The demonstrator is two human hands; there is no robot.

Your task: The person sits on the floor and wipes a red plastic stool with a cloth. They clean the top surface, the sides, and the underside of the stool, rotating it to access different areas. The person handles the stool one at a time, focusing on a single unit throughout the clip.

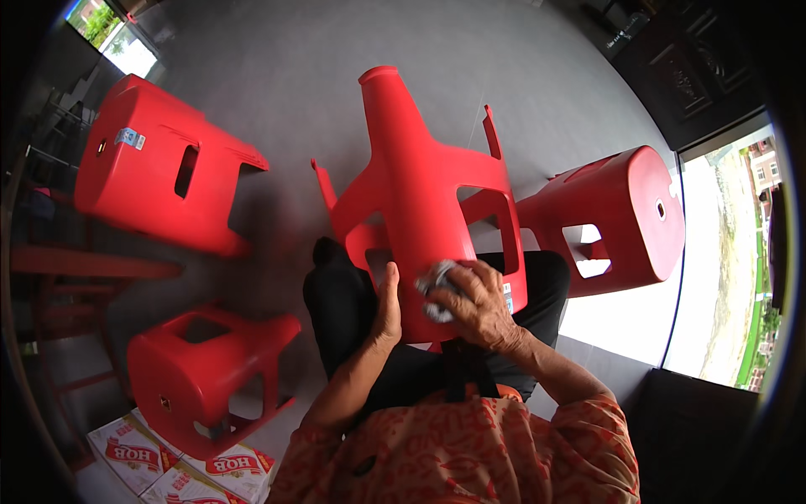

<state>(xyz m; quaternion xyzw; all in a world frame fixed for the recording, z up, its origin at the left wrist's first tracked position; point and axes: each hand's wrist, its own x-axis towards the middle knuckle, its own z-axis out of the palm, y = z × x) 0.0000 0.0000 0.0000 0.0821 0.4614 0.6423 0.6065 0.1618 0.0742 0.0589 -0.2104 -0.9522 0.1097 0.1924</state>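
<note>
A red plastic stool (420, 185) lies on my lap with its legs pointing away from me. My left hand (387, 307) presses flat against the stool's left side near its seat and steadies it. My right hand (478, 302) is closed on a grey cloth (435, 290) and holds it against the stool's near face. I sit with dark trousers and an orange patterned top showing at the lower edge.
Three more red plastic stools lie on their sides on the grey floor: one at far left (159, 168), one at lower left (201, 370), one at right (613, 218). Printed cardboard boxes (168, 466) sit at lower left. A dark wooden frame (59, 277) stands at left. A bright doorway (722, 269) opens at right.
</note>
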